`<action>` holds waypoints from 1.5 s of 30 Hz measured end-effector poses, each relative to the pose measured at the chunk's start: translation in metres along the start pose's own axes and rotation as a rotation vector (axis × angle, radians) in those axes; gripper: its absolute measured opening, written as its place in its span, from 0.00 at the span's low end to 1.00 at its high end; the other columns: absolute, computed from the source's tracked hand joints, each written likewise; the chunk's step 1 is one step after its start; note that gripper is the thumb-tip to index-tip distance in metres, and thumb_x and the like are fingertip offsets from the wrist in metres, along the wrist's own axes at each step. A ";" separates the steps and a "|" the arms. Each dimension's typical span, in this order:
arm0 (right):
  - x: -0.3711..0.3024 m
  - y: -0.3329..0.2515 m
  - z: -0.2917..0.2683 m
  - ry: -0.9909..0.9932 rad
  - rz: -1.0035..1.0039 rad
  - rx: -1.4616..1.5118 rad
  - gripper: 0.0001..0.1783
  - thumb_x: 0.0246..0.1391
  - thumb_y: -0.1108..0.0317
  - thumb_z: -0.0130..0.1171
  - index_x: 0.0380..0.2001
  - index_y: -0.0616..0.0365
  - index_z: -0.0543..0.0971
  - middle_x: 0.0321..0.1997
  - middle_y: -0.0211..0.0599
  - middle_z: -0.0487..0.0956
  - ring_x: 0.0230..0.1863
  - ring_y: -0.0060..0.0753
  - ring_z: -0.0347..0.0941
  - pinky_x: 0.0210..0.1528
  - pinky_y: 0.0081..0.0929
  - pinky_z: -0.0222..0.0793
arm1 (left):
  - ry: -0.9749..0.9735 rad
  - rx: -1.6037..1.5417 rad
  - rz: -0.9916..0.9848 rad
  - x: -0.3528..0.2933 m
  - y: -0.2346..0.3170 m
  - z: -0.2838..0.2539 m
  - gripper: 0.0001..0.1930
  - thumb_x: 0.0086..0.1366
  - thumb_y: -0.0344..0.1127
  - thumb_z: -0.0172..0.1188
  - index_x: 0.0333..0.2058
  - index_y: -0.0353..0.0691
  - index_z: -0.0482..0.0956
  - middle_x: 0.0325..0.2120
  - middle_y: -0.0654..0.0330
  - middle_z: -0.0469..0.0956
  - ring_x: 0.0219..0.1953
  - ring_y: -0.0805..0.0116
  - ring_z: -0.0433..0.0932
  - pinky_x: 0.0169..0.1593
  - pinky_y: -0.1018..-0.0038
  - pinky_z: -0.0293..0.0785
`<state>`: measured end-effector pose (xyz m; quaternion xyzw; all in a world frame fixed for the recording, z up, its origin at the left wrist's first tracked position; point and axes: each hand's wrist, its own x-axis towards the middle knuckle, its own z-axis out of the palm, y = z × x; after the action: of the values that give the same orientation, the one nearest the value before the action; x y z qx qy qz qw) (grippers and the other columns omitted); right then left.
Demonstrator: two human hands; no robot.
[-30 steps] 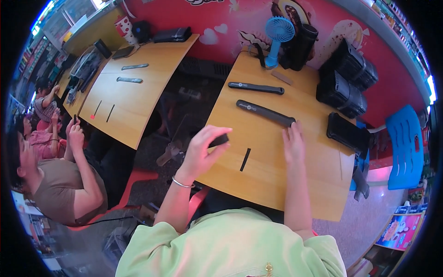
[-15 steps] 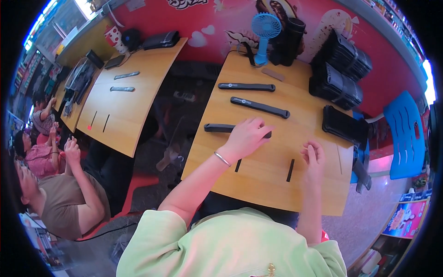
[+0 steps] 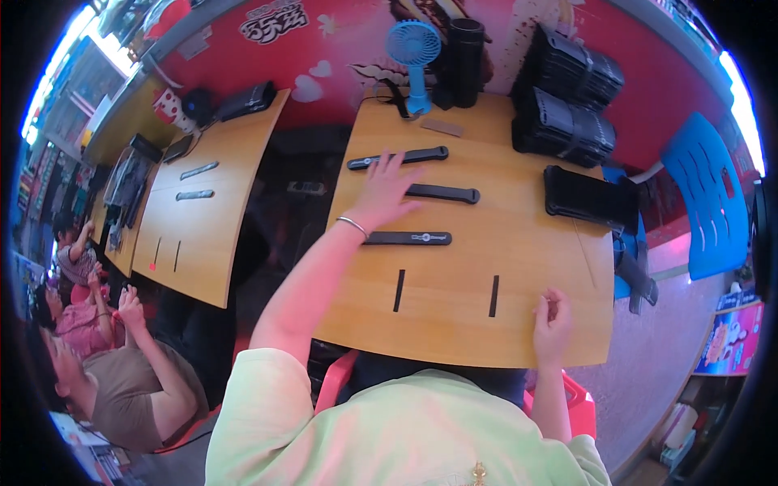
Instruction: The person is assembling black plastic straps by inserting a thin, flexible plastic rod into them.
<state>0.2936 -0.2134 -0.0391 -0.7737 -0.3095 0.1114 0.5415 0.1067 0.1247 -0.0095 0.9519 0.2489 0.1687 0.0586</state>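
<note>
Three flat black straps lie crosswise on the wooden table (image 3: 454,340), one behind another: a far strap (image 3: 425,154), a middle strap (image 3: 454,193) and a near strap (image 3: 409,239) with pale print at its right end. My left hand (image 3: 387,193), with a bangle at the wrist, hovers over them with fingers spread. It holds nothing and covers the left part of the middle strap; its fingertips overlap the far strap, and I cannot tell if they touch. My right hand (image 3: 553,320) is at the table's right front, fingers loosely curled, nothing visible in them.
Two black marks (image 3: 399,290) run lengthwise in front of the straps. Wrapped black stacks (image 3: 567,125) and a black pouch (image 3: 587,198) stand right. At the back are a blue fan (image 3: 416,65) and black bottle (image 3: 465,63). People sit by another table (image 3: 215,243).
My left hand has left the near strap and moved away from me, its fingers now spread. My right hand is lower, nearer the table's front edge. The whole view has shifted.
</note>
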 end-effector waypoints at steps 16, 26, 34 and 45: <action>0.005 0.006 0.002 -0.054 0.033 0.037 0.11 0.54 0.76 0.54 0.42 0.60 0.72 0.29 0.27 0.71 0.25 0.16 0.67 0.26 0.14 0.64 | -0.080 0.057 -0.063 -0.008 -0.070 0.000 0.21 0.62 0.49 0.52 0.50 0.46 0.74 0.60 0.47 0.57 0.60 0.37 0.56 0.61 0.55 0.55; 0.004 0.002 0.000 -0.072 0.016 -0.067 0.11 0.54 0.75 0.54 0.41 0.61 0.73 0.28 0.30 0.73 0.26 0.19 0.68 0.27 0.17 0.65 | -0.216 0.209 -0.035 0.031 -0.095 0.002 0.22 0.63 0.48 0.51 0.51 0.42 0.72 0.60 0.48 0.57 0.60 0.40 0.56 0.62 0.61 0.57; 0.006 -0.003 0.002 -0.103 -0.017 -0.195 0.09 0.53 0.73 0.55 0.39 0.60 0.74 0.32 0.38 0.77 0.31 0.30 0.74 0.32 0.24 0.69 | 0.178 -0.397 0.020 0.029 -0.007 -0.098 0.21 0.53 0.46 0.64 0.40 0.38 0.78 0.42 0.53 0.77 0.50 0.52 0.72 0.55 0.63 0.65; 0.004 -0.001 0.003 -0.109 -0.058 -0.224 0.11 0.54 0.68 0.55 0.39 0.60 0.75 0.36 0.43 0.78 0.38 0.39 0.76 0.40 0.31 0.71 | 0.867 -0.093 0.537 -0.030 0.119 -0.257 0.34 0.56 0.58 0.51 0.45 0.27 0.71 0.43 0.42 0.72 0.48 0.48 0.71 0.56 0.56 0.62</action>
<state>0.2945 -0.2088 -0.0386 -0.8128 -0.3714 0.1024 0.4370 0.0462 0.0139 0.2458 0.8212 -0.0108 0.5680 -0.0530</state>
